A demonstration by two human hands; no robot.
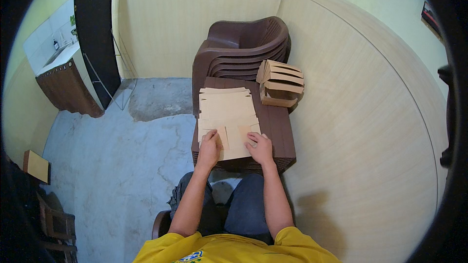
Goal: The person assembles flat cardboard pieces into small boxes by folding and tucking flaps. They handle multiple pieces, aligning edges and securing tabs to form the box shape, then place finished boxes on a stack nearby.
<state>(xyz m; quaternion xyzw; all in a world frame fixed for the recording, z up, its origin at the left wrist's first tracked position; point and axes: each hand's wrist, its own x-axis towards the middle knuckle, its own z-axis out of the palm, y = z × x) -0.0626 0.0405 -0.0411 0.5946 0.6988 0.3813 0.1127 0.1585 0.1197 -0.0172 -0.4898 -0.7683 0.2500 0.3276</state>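
The person sat at a small dark brown table (pixel 278 131) set against the pale panelled wall (pixel 360 117) on the right. Both hands lay on a flat, unfolded tan cardboard blank (pixel 234 139) at the near end of the table, which was the top sheet of a stack of similar blanks (pixel 226 104) reaching toward the far end. The left hand (pixel 209 147) rested on the blank's left flap, fingers together and pressing down, thumb tucked at the edge; whether it pinched the flap could not be told. The right hand (pixel 260 147) lay flat on the right part of the blank, fingers curled lightly and pressing rather than gripping. At the far right corner of the table stood a pile of folded cardboard boxes (pixel 281 84). Beyond the table, stacked brown plastic chairs (pixel 241 44) stood against the wall. On the far left, a black board (pixel 97 34) leaned beside a counter (pixel 63 75).
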